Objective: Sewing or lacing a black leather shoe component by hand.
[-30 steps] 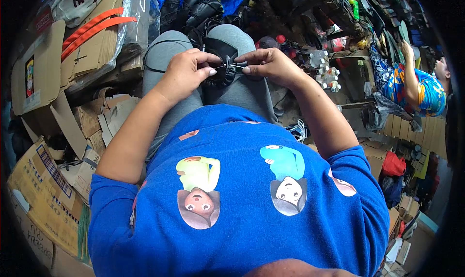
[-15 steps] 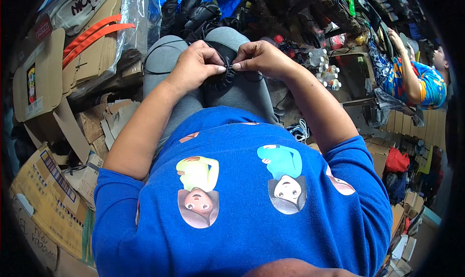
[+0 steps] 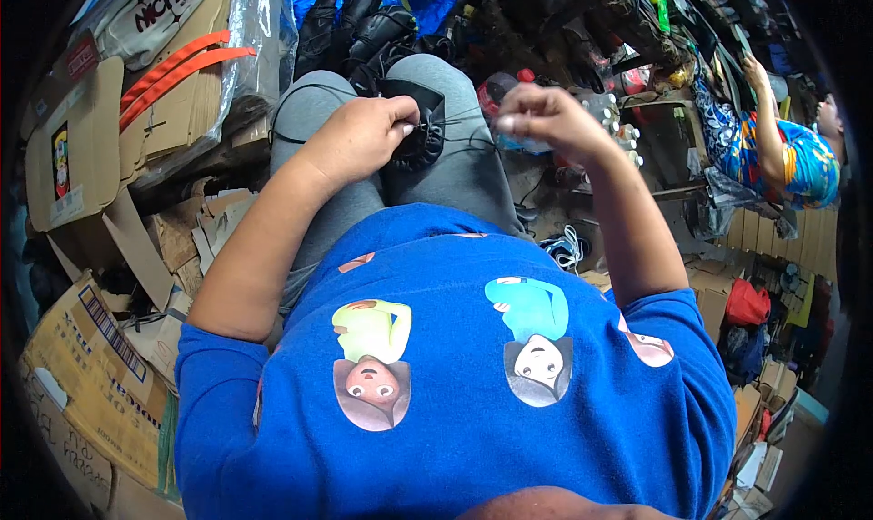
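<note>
A black shoe piece (image 3: 420, 151) with a gathered, ridged edge rests on my grey-trousered lap, by the knees. My left hand (image 3: 359, 138) is closed in a pinch at its left side, thumb and forefinger on the edge. Off to the right, my right hand (image 3: 550, 124) is raised with fingers curled together, blurred by motion. A dark thread (image 3: 468, 120) stretches from the piece toward those fingers. Another black cord (image 3: 468, 142) lies loosely over the right thigh. Exactly what sits between the left fingertips is hidden.
Black shoes (image 3: 377, 33) are heaped beyond my knees on a blue sheet. Cardboard boxes (image 3: 82, 147) and orange strips (image 3: 173, 74) lie at left. Small bottles (image 3: 626, 138) stand at right. Farther right is another person (image 3: 796, 156) in a bright patterned shirt.
My right hand has pulled away from the shoe piece to the right, drawing the thread out. My left hand stays at the piece, its grip slightly shifted.
</note>
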`<state>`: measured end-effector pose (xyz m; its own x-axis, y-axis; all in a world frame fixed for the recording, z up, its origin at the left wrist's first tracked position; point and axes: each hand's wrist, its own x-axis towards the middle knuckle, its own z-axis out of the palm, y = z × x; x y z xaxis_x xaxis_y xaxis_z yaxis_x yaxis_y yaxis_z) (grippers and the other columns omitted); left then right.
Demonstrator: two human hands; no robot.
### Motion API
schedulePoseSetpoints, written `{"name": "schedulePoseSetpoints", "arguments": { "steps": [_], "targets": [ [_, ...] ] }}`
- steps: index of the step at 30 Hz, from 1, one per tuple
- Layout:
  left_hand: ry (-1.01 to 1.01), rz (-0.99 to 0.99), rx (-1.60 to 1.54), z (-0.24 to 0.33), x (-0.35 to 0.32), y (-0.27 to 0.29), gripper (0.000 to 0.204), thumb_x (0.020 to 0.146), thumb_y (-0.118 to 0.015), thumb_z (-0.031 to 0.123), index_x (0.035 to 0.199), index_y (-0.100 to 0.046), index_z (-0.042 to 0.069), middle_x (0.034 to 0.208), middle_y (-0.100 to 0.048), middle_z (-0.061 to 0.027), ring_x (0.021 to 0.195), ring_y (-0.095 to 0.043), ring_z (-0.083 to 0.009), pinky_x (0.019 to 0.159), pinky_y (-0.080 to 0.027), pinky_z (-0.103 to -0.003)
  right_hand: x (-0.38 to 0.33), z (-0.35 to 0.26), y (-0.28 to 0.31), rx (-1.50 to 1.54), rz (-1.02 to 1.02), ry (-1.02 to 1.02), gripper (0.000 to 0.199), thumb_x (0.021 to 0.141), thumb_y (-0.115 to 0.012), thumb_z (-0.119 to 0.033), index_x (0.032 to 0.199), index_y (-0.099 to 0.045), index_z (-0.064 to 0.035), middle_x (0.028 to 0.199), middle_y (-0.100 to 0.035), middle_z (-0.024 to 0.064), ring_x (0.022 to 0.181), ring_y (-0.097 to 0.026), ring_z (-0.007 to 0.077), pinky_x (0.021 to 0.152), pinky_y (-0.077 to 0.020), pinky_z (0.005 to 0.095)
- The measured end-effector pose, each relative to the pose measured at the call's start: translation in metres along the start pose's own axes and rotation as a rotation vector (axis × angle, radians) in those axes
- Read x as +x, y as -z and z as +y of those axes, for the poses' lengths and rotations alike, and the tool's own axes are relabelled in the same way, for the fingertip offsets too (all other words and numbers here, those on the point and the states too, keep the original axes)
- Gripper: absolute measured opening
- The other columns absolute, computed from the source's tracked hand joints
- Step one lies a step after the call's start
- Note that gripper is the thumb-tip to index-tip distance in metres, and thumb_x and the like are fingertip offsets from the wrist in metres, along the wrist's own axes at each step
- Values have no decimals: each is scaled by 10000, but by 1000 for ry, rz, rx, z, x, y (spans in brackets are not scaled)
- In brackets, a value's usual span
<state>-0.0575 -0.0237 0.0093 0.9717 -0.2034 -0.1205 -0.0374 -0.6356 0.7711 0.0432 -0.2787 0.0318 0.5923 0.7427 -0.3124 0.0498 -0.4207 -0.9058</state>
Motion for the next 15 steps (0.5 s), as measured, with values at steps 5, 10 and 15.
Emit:
{"name": "schedulePoseSetpoints", "arguments": {
  "steps": [5,10,15],
  "targets": [
    [-243,-15,133,0,10,-1,123,838,-551,131,907,-598,42,831,-638,-185,814,-615,-358,714,-482,-433,35,-3,16,-529,234,-31,211,825,-680,-244,912,-691,-52,842,-591,38,719,-581,149,591,-485,299],
    [-189,-29,189,-1,7,2,113,836,-559,96,928,-557,30,827,-609,-204,807,-591,-381,693,-461,-424,31,-19,7,-678,340,207,182,802,-641,-293,889,-698,-144,921,-627,75,888,-615,273,787,-476,386],
    [-218,-11,213,-9,5,1,104,841,-531,132,900,-563,53,805,-634,-170,802,-612,-366,705,-480,-455,35,-45,-35,-1364,-64,460,66,808,-582,-186,848,-606,-139,794,-607,32,854,-594,211,794,-404,368]
  ]
}}
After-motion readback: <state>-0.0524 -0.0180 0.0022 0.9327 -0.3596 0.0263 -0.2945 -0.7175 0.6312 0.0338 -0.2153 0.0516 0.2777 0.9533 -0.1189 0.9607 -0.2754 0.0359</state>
